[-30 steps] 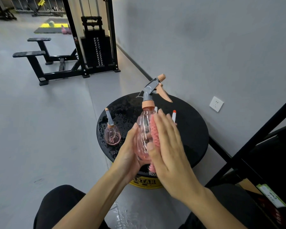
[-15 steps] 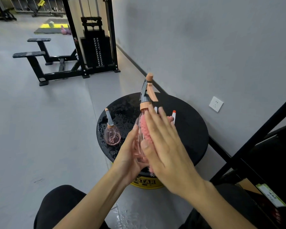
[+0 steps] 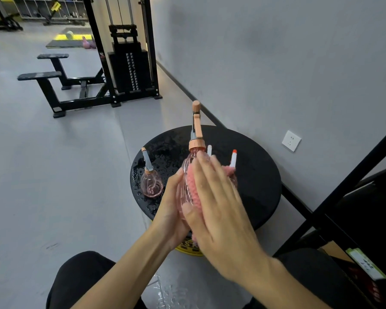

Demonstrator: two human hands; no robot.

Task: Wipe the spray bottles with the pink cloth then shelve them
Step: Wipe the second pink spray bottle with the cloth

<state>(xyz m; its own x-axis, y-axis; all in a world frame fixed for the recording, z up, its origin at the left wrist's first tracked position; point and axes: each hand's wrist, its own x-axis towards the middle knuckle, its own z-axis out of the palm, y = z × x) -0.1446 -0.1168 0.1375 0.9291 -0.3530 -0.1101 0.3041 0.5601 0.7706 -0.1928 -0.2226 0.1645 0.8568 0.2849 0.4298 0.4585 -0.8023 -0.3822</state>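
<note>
The spray bottle (image 3: 186,172) stands nearly upright above the wet black tabletop (image 3: 256,188), neck up, its nozzle edge-on and aimed away from the person. The left hand (image 3: 171,210) cups and grips its body. The right hand (image 3: 218,210), fingers straight, presses the pink cloth (image 3: 194,186) flat against its side.

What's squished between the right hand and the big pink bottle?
The pink cloth, pressed by the right hand against the spray bottle, in the head view.
</note>
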